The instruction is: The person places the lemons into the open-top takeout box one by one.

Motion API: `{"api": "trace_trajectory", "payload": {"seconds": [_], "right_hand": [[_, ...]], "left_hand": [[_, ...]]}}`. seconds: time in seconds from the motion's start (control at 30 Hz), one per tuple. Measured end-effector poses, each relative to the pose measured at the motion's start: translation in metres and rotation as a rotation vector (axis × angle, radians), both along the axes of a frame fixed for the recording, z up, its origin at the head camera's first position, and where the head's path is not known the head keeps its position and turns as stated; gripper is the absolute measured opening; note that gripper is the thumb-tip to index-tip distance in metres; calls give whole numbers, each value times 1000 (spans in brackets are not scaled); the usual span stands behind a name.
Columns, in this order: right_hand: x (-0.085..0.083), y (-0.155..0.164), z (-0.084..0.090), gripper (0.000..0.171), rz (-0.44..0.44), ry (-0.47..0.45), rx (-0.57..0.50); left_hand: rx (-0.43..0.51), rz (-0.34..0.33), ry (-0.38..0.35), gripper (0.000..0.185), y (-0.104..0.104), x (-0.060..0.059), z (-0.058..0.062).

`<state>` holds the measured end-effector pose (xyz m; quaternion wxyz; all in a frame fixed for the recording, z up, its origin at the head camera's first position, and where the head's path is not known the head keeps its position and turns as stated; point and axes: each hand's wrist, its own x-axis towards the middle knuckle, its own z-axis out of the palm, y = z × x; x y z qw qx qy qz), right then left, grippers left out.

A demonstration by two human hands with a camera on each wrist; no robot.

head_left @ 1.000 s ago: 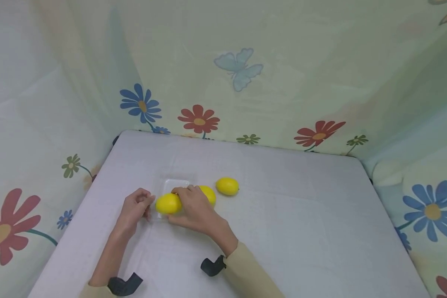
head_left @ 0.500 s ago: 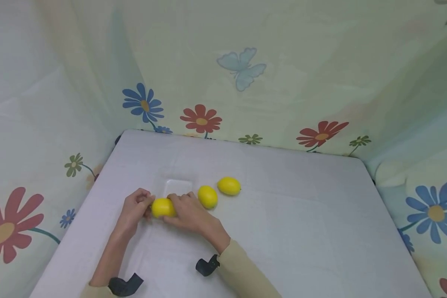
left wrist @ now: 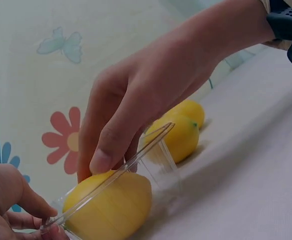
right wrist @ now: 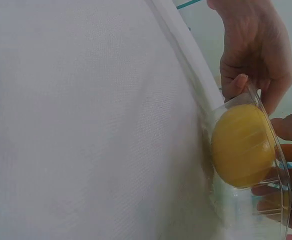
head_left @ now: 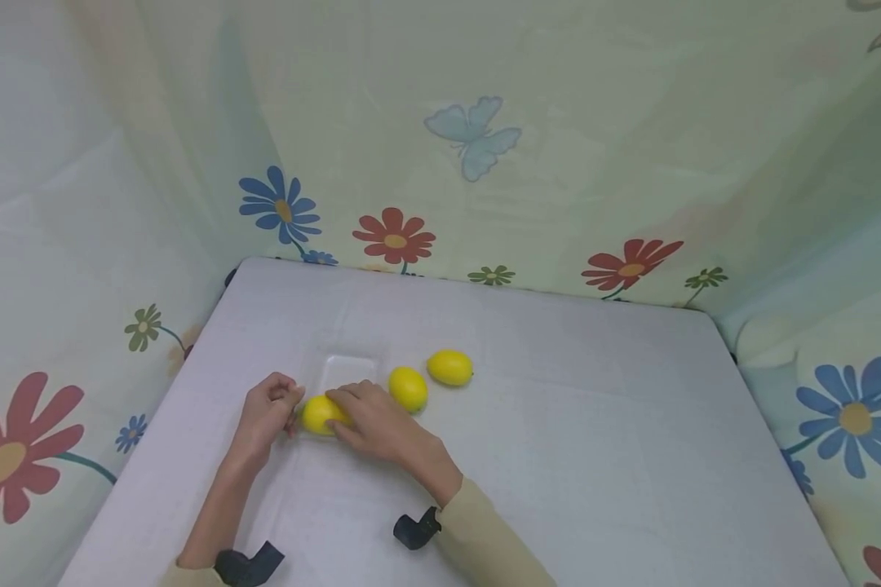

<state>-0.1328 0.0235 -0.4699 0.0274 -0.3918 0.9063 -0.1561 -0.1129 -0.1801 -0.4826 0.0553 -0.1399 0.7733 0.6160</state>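
Since the earlier frames, the lemon has been lowered from above the clear plastic tray into its near end, and the right hand has been brought down flatter over it.

Nearest the viewer, two dark wrist straps are seen, one on the left forearm and one at the cuff of the beige sleeve on the right arm. Further in, the left hand is found at the tray's near left corner, where the rim is pinched between thumb and curled fingers; this is shown plainly in the left wrist view. Just beside it, the right hand is laid over the lemon with its fingers bent down onto the fruit's top and touching it; whether the fruit is truly gripped or merely pressed cannot be told. In the right wrist view the lemon is seen through the transparent wall, resting inside the tray.

Beyond the hands, a second lemon lies on the white tablecloth just right of the tray, and a third lemon lies near it, a little farther back and to the right. All of this is backed by a pale curtain printed with flowers and a blue butterfly.
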Motion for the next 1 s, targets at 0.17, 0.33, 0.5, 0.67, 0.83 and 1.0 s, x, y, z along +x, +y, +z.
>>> {"api": "trace_trajectory", "payload": {"seconds": [0.17,0.33,0.5,0.67,0.83,1.0], "right_hand": [[3,11,-3,35,22,34,-134],[1,31,-10,26,-12,167,-404],[-7,54,-15,26,-185,275,-541],[-9,67,-23,37,-323,281,-414],[-7,69,-29,51,-383,194,-303],[-7,70,-31,55,-400,137,-271]], "left_hand": [[-24,10,-4,17,0,-1,-1],[-39,6,0,16,1,-1,-2],[-54,-2,-7,17,1,0,-1],[-48,-3,-10,19,-1,1,3],[-33,-5,-14,19,-1,1,3],[-30,-4,-23,18,0,0,2]]}}
